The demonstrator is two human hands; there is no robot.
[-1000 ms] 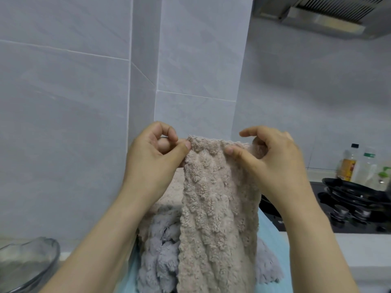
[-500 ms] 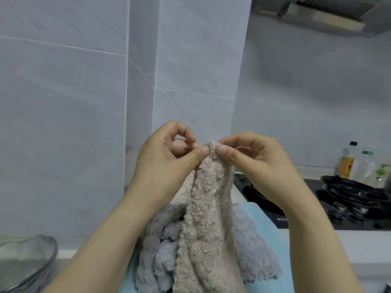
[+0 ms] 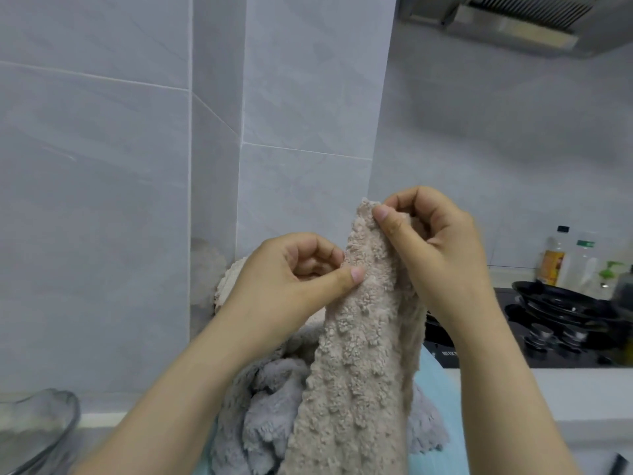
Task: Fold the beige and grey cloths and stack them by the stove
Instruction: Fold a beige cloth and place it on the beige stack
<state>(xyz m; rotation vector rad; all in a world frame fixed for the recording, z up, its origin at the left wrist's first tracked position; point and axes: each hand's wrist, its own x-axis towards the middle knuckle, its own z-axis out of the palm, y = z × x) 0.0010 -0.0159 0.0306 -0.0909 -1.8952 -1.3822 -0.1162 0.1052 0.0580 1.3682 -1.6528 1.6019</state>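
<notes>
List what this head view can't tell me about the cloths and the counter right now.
All in the head view:
The beige cloth runs off the bottom edge, so its lower end is unseen.
The grey cloth is mostly hidden behind the beige cloth and the left forearm.
The bottles beyond the stove have labels too small and blurred to read.
The glass bowl is cut off by the bottom-left corner.

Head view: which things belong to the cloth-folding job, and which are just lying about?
Job: beige cloth, pinched by left hand and right hand; grey cloth below it; stove.
Lying about: glass bowl, black pan, bottles.
</notes>
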